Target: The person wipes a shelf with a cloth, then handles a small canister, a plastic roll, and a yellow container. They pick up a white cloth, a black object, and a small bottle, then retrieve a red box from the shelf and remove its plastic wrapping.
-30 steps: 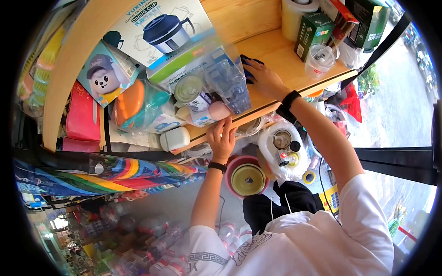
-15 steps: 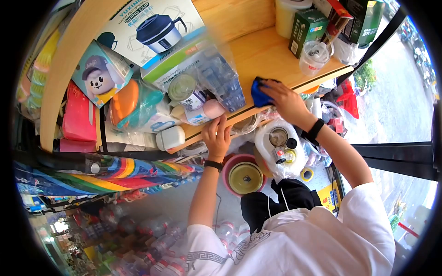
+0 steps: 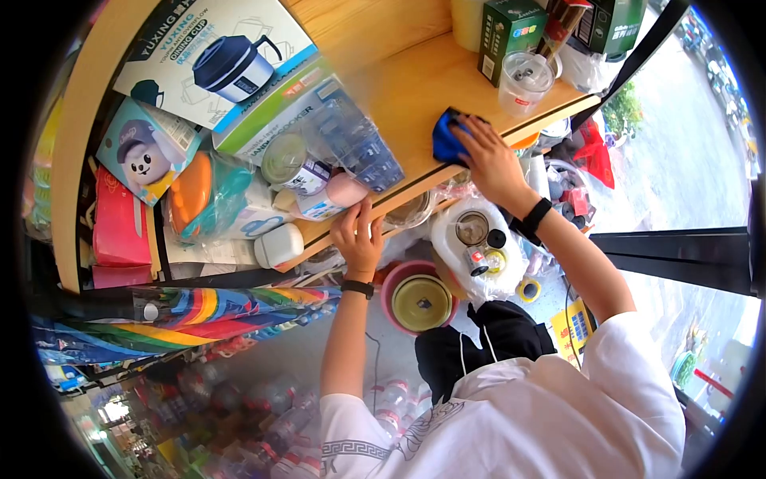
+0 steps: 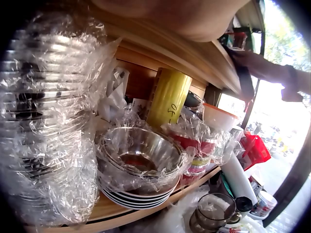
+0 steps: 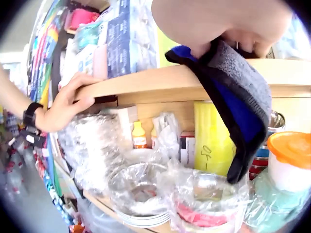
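The person wore a loose white T-shirt [image 3: 542, 415] with short sleeves. A grey band of angular key pattern [image 3: 351, 449] ran round the left sleeve [image 3: 345, 419], and a grey line drawing [image 3: 431, 423] marked the chest on that side, its subject perhaps a figure or scrollwork, too creased to be sure. The right sleeve [image 3: 626, 351] was white. Below the shirt showed a black garment [image 3: 519, 331] with two thin white cords [image 3: 487, 343]. The left hand [image 3: 357, 239] and right hand [image 3: 499, 172] were bare, each wrist circled by a black strap [image 3: 537, 215].
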{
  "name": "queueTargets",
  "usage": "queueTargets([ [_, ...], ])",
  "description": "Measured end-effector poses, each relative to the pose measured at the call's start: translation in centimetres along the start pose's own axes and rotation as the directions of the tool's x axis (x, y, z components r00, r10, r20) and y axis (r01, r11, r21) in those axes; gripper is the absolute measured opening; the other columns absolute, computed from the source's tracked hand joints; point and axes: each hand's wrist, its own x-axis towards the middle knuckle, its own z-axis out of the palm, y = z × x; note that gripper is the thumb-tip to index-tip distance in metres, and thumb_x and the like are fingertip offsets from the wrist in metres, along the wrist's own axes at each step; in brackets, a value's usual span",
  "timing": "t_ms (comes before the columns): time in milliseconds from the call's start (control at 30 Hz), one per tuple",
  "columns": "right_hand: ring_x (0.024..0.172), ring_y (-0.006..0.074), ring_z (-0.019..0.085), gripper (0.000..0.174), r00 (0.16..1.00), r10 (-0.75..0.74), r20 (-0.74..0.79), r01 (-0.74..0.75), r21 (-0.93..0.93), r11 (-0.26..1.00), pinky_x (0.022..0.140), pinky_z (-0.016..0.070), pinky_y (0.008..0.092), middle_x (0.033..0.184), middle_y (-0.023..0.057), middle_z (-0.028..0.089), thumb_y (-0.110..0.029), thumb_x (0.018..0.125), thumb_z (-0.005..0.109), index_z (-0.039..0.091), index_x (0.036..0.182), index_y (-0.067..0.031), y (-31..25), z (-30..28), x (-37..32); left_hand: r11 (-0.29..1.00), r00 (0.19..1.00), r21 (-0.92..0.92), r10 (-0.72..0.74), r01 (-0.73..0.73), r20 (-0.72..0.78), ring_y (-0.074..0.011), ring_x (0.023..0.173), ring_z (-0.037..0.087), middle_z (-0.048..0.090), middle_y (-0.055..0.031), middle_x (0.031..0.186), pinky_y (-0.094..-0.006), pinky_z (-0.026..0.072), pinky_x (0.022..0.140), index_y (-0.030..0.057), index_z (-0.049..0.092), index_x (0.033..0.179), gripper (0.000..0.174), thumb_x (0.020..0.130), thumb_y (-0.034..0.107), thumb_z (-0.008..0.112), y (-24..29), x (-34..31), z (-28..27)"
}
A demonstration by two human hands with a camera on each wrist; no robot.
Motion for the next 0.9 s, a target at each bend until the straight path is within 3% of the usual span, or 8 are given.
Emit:
queueTargets([
  [167, 0.136, 0.0405, 0.050, 0.044, 0.980, 0.157, -0.126, -0.168, -0.080, 0.983, 0.116, 0.0383, 0.0477, 0.146, 0.0240, 0.054, -0.019, 0.094, 0.065, 0.058, 0.135, -0.0018, -0.4, 2.1, 2.1, 1.000, 1.000, 0.016, 0.016, -0.016, -0.008, -0.0294, 0.114, 0.052, 0.058, -0.0049, 0.127, -0.0449, 0.0433, 0.097, 0.0116, 0.065, 0.137, 0.044, 0.097, 0.028, 0.072, 0.1, 0.0, 0.2],
  [267, 0.139, 0.0370, 0.050, 0.046, 0.998, -0.060, 0.001, 0.059, 0.080, 0.995, 0.117, 0.0392, 0.0471, 0.145, 0.0193, 0.057, -0.017, 0.092, 0.066, 0.059, 0.136, -0.0049, -2.1, 1.2, 0.1, 1.000, 1.000, 0.005, -0.009, 0.009, 0.012, -0.0293, 0.114, 0.053, 0.058, -0.0047, 0.128, -0.0444, 0.0431, 0.097, 0.0118, 0.065, 0.137, 0.044, 0.097, 0.029, 0.071, 0.1, -0.3, 0.1],
  [467, 0.142, 0.0336, 0.047, 0.049, 0.970, -0.160, 0.185, 0.121, 0.207, 0.971, 0.118, 0.0407, 0.0456, 0.152, 0.0126, 0.053, -0.012, 0.094, 0.063, 0.058, 0.143, -0.0116, 0.8, 0.1, 2.2, 0.998, 1.000, 0.056, 0.021, -0.021, -0.005, -0.0294, 0.113, 0.054, 0.059, -0.0045, 0.129, -0.0442, 0.0433, 0.096, 0.0119, 0.065, 0.137, 0.043, 0.098, 0.030, 0.071, 0.0, 0.1, 0.3],
  [533, 0.142, 0.0333, 0.047, 0.045, 0.992, 0.006, 0.125, -0.023, 0.134, 0.991, 0.116, 0.0416, 0.0457, 0.150, 0.0124, 0.055, -0.012, 0.096, 0.061, 0.059, 0.141, -0.0109, 1.2, 1.2, 3.0, 0.999, 1.000, 0.049, 0.014, -0.013, -0.018, -0.0295, 0.113, 0.053, 0.059, -0.0050, 0.128, -0.0443, 0.0435, 0.096, 0.0117, 0.065, 0.137, 0.043, 0.098, 0.030, 0.070, 0.2, 0.0, 0.2],
  [600, 0.141, 0.0349, 0.047, 0.043, 0.998, 0.059, 0.031, -0.061, 0.100, 0.993, 0.116, 0.0411, 0.0456, 0.149, 0.0160, 0.055, -0.014, 0.097, 0.060, 0.058, 0.140, -0.0085, 1.2, 2.0, 3.2, 0.999, 1.000, 0.042, 0.010, -0.010, -0.012, -0.0295, 0.113, 0.053, 0.059, -0.0052, 0.128, -0.0443, 0.0435, 0.096, 0.0117, 0.065, 0.136, 0.043, 0.098, 0.030, 0.070, 0.1, 0.0, 0.2],
  [667, 0.137, 0.0364, 0.052, 0.043, 0.983, 0.126, -0.134, -0.150, -0.193, 0.970, 0.112, 0.0424, 0.0456, 0.144, 0.0217, 0.058, -0.023, 0.096, 0.063, 0.060, 0.135, -0.0064, 0.9, 2.2, 2.5, 0.999, 1.000, 0.034, 0.011, -0.011, -0.005, -0.0296, 0.113, 0.053, 0.059, -0.0054, 0.128, -0.0443, 0.0435, 0.096, 0.0116, 0.065, 0.136, 0.042, 0.098, 0.030, 0.070, -0.1, 0.0, 0.1],
  [800, 0.134, 0.0398, 0.053, 0.046, 0.955, 0.228, -0.192, -0.280, -0.315, 0.907, 0.113, 0.0405, 0.0480, 0.143, 0.0258, 0.057, -0.024, 0.096, 0.063, 0.058, 0.135, -0.0008, -0.4, 0.8, 0.1, 0.999, 1.000, 0.035, 0.007, -0.007, 0.004, -0.0297, 0.113, 0.053, 0.059, -0.0052, 0.128, -0.0443, 0.0435, 0.096, 0.0119, 0.065, 0.137, 0.042, 0.099, 0.030, 0.070, -0.1, -0.1, 0.1],
  [900, 0.134, 0.0412, 0.053, 0.044, 0.944, 0.264, -0.197, -0.309, -0.248, 0.918, 0.110, 0.0431, 0.0478, 0.141, 0.0264, 0.058, -0.021, 0.095, 0.063, 0.058, 0.133, 0.0004, -1.0, 0.0, -1.2, 0.999, 1.000, 0.036, 0.002, -0.002, 0.001, -0.0297, 0.113, 0.053, 0.059, -0.0050, 0.128, -0.0441, 0.0435, 0.096, 0.0120, 0.065, 0.137, 0.042, 0.099, 0.030, 0.069, 0.0, -0.1, 0.2],
])
